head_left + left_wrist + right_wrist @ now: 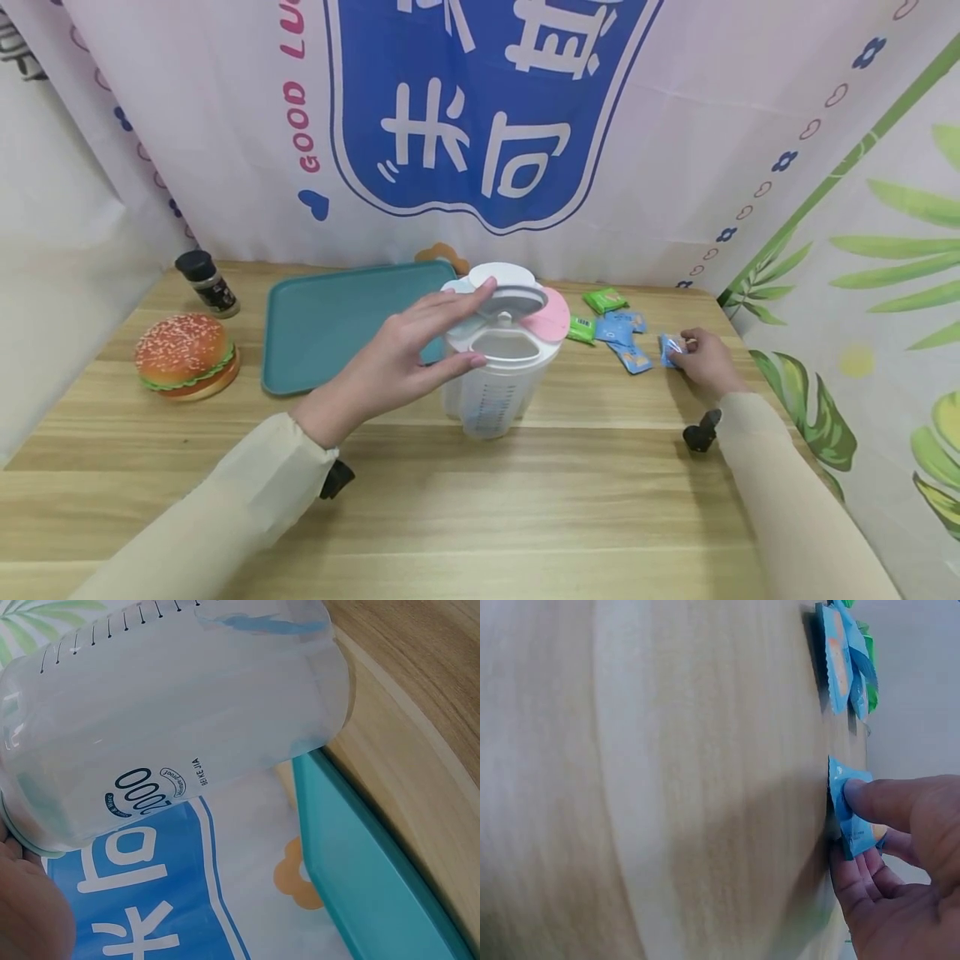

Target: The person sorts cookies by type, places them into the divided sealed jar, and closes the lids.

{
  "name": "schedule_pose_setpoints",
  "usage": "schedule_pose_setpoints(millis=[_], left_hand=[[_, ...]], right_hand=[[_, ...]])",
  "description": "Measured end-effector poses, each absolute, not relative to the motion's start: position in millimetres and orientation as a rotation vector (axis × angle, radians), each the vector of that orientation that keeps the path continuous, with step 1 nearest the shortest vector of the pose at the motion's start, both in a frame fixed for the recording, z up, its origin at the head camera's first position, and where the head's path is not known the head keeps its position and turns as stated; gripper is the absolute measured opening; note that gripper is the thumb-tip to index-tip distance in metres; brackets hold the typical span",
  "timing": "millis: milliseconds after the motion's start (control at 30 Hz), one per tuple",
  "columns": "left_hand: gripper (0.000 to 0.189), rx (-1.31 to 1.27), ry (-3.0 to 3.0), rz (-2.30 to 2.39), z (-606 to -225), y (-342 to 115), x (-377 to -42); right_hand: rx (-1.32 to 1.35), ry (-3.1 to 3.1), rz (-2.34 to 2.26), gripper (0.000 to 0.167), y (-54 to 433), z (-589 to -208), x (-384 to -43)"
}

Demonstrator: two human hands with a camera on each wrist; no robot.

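A clear plastic storage canister (pixel 497 398) with a multi-coloured top stands upright on the table, one lid flap (pixel 517 302) raised over its opening. My left hand (pixel 393 367) is at the left of the canister's top, index finger extended beside the raised flap and thumb by the front rim. In the left wrist view the canister's side (pixel 172 712) shows measuring marks and a "2000" print. At the right, my right hand (pixel 705 362) pinches a small blue snack packet (pixel 855 814) between thumb and fingers, close over the table. Blue packets (pixel 617 331) and green packets (pixel 604 300) lie between canister and right hand.
A teal tray (pixel 330 325) lies behind my left hand. Left of it are a toy hamburger (pixel 186 354) and a black-capped seasoning jar (pixel 208 285). A printed curtain (pixel 240 150) hangs along the back edge of the wooden table (pixel 525 517).
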State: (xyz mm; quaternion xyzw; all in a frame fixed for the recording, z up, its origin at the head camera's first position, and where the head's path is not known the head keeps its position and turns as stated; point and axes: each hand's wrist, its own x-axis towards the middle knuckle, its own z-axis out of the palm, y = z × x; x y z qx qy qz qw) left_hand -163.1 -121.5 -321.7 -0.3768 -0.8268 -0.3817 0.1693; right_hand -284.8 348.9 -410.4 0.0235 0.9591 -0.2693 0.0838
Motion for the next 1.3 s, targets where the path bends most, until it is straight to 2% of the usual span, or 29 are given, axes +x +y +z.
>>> schedule_pose_setpoints(millis=[300, 500, 733, 967, 1300], left_hand=[[0.080, -1.084, -2.327, -1.085, -322, -121, -164], [0.079, -1.090, -2.321, -1.075, -321, -121, -165], [0.079, -1.081, -2.331, -1.075, -322, -122, -165], [0.079, -1.077, -2.328, -1.074, -321, -122, -164], [0.079, -1.075, -2.317, -1.083, -323, -121, -164]], right_hand=[[0.070, 2.878, -0.898, 0.057, 356, -410, -278], [0.021, 2.981, -1.022, 0.045, 356, -408, -277], [-0.017, 3.136, -1.121, 0.043, 345, -390, -272], [-0.212, 3.128, -1.428, 0.041, 310, -350, -260], [-0.732, 2.963, -1.765, 0.028, 232, -284, -214]])
